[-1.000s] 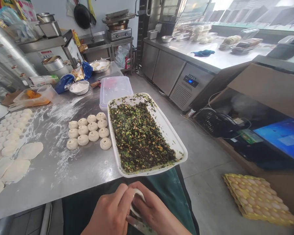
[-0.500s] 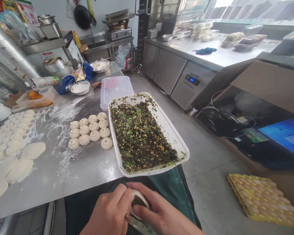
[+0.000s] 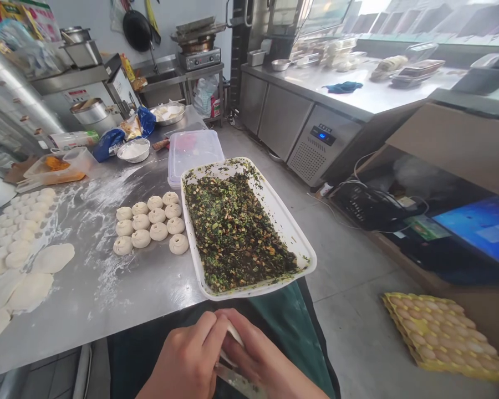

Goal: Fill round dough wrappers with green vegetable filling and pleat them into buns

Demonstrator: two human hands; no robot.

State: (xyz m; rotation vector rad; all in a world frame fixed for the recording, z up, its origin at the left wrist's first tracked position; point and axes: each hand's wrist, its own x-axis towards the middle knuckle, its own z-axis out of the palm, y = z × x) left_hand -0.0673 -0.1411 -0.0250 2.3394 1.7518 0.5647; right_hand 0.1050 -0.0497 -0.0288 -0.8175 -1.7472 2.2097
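Note:
In front of my apron, close to the table edge, my left hand [image 3: 187, 352] and my right hand [image 3: 264, 354] meet around a dough bun [image 3: 234, 336]. My left fingers pinch its rim, while my right hand cups the other side; most of the dough is hidden. A flat, shiny strip [image 3: 243, 380] flecked with green shows under the hands, and which hand holds it I cannot tell. Just beyond is a white tub [image 3: 309, 266] of chopped green filling [image 3: 241, 233]. Left of it, several pleated buns [image 3: 158, 231] sit in rows on the steel table [image 3: 87, 310].
Flat dough wrappers [image 3: 31, 291] and small dough pieces [image 3: 20, 238] lie at the table's left. A lidded plastic box [image 3: 195, 152] and a bowl of flour [image 3: 133, 150] are farther back. On the floor at right rests a tray of eggs [image 3: 444, 335].
My right fingers have closed further over the bun, so less of its opening shows. My left hand keeps its pinch. The view has shifted slightly.

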